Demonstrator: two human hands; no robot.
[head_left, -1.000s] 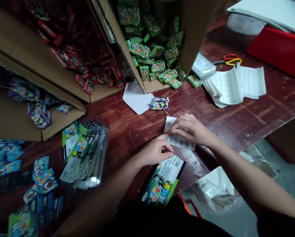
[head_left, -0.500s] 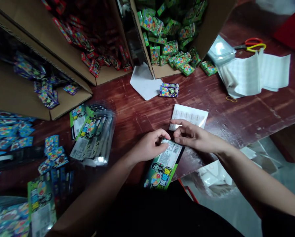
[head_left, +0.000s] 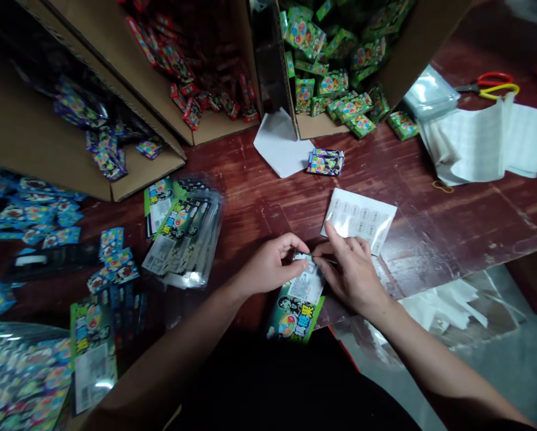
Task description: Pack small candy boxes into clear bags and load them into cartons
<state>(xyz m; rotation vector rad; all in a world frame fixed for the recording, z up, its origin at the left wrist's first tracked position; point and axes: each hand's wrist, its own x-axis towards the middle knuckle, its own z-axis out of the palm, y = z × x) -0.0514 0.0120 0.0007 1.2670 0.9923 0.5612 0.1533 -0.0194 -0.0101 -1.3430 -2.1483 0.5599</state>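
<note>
Packet — green, cartoon-printed (white barcode label) — pinched at its top edge by left hand and right hand.

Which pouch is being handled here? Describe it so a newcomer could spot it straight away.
Start at the red-brown table and go to its near edge, where the left hand and right hand meet. The pouch lies under them, green with a cartoon figure and a white label, both hands touching its top edge. Unlike those in the pile to its left, it lies alone.
</note>
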